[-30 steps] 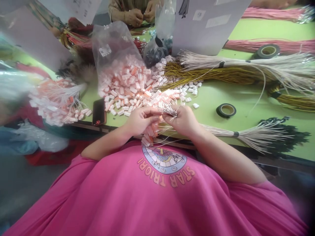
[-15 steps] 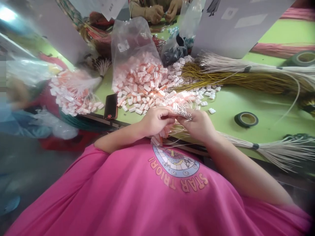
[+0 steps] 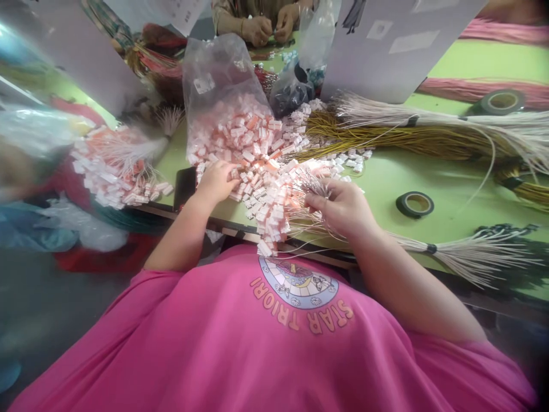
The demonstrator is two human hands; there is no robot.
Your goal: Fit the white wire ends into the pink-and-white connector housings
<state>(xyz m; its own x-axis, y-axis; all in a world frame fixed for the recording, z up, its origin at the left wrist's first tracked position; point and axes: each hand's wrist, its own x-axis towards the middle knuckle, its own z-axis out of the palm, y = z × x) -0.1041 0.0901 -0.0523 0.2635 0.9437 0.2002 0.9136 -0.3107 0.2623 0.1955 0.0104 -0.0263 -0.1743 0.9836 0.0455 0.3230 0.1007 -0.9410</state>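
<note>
My left hand (image 3: 215, 182) rests at the near left edge of a heap of small white plastic connector housings (image 3: 257, 143). Its fingers are curved but apart, touching the pieces, with none clearly held. Closed around a bundle of thin wires with bare metal ends (image 3: 315, 186) is my right hand (image 3: 345, 207); the metal tips point up and to the left. Wires with white housings on their ends (image 3: 272, 220) lie below and between the hands, some hanging over the table's front edge.
A clear plastic bag (image 3: 218, 63) spills housings behind the heap. A phone (image 3: 185, 186) lies left of my left hand. Black tape rolls (image 3: 414, 204) and white and yellow wire bundles (image 3: 412, 134) occupy the right. Across the table, another person's hands (image 3: 270, 28) are at work.
My left hand has left the wire ends beside my right hand and moved left onto the heap, its fingers parting. My right hand keeps its hold on the wires. The view has shifted slightly.
</note>
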